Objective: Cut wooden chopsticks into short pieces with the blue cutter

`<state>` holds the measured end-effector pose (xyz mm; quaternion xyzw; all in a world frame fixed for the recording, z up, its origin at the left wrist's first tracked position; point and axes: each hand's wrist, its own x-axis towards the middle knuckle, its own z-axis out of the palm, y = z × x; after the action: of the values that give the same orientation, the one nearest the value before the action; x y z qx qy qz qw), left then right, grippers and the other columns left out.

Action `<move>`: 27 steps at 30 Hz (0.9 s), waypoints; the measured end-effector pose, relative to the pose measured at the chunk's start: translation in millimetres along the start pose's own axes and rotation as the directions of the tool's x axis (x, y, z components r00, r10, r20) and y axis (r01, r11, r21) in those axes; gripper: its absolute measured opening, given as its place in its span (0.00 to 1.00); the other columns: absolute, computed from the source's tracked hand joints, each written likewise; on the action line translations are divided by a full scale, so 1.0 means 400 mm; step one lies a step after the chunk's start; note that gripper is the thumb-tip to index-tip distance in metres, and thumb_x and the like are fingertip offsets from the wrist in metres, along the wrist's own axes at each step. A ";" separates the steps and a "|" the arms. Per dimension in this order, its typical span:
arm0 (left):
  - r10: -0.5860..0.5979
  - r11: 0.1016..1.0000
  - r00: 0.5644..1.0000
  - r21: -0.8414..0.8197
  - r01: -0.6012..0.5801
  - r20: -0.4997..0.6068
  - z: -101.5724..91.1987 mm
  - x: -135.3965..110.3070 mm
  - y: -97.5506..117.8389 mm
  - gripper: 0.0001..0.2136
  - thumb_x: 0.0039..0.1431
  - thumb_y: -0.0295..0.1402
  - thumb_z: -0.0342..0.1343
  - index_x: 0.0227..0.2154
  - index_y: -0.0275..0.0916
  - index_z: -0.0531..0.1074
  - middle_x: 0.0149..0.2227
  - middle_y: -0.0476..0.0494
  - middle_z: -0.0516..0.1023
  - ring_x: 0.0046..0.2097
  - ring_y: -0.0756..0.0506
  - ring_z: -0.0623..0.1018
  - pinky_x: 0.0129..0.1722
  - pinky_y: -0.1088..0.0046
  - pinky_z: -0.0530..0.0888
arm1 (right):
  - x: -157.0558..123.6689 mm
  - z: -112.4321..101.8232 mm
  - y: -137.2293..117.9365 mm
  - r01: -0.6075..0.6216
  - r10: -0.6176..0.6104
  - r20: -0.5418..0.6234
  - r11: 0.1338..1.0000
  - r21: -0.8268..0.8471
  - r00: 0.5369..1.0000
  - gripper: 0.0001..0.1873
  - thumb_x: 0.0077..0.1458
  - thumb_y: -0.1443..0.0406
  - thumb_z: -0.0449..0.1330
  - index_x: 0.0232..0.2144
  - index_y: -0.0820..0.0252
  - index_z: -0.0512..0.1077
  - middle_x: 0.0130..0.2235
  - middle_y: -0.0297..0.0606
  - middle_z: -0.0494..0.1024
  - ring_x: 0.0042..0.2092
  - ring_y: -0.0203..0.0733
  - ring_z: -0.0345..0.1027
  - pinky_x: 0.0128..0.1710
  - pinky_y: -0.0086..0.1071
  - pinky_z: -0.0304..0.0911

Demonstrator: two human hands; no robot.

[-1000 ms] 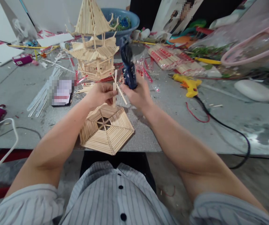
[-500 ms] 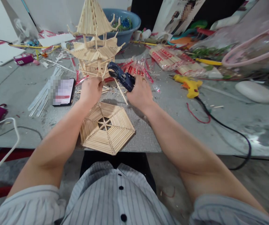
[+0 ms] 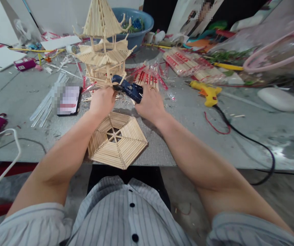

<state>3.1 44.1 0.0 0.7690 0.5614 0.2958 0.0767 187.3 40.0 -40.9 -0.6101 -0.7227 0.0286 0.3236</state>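
My right hand is wrapped round a dark blue hand cutter, whose jaws point left toward my other hand. Pinched in the fingers of my left hand is a thin wooden stick, its tip showing past the cutter's head. Whether the blade touches the stick I cannot tell. Just behind my hands stands a pagoda model built of wooden sticks. Nearer to me, between my forearms, a six-sided stick panel with a hole in its middle lies on the table.
A yellow glue gun with a black cord lies to the right. To the left are a phone and clear glue sticks. Packs of sticks and a blue basin sit farther back on the grey table.
The cutter has moved left and slightly down, its head now up against my left fingers and the stick. My left hand has shifted slightly right.
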 end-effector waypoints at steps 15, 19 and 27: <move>0.080 0.953 0.997 0.291 -0.079 0.007 0.003 -0.007 0.008 0.12 0.62 0.34 0.46 0.36 0.39 0.75 0.37 0.39 0.78 0.42 0.43 0.77 0.43 0.70 0.69 | -0.008 -0.018 -0.014 -0.014 0.015 0.023 0.999 -0.040 1.000 0.20 0.52 0.65 0.58 0.48 0.61 0.65 0.43 0.51 0.74 0.50 0.59 0.67 0.49 0.53 0.61; 0.157 0.886 0.988 0.443 -0.141 0.000 0.006 -0.008 0.007 0.15 0.65 0.34 0.43 0.38 0.38 0.76 0.38 0.40 0.80 0.40 0.45 0.78 0.40 0.72 0.71 | -0.010 -0.046 -0.037 -0.042 0.058 0.095 0.986 -0.163 0.994 0.20 0.51 0.67 0.57 0.48 0.64 0.66 0.44 0.52 0.75 0.48 0.58 0.69 0.47 0.49 0.62; 0.111 0.829 0.992 0.545 -0.125 0.058 0.004 -0.010 0.014 0.15 0.65 0.33 0.44 0.41 0.38 0.76 0.41 0.38 0.80 0.43 0.44 0.79 0.41 0.70 0.71 | -0.007 -0.072 -0.059 -0.069 0.109 0.198 0.978 -0.198 0.974 0.19 0.53 0.65 0.55 0.48 0.65 0.67 0.44 0.53 0.76 0.46 0.57 0.71 0.44 0.45 0.64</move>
<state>7.8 38.9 -0.4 0.7955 0.5729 0.1183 -0.1578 181.5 21.2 -9.0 -0.6637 -0.7238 0.0374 0.1851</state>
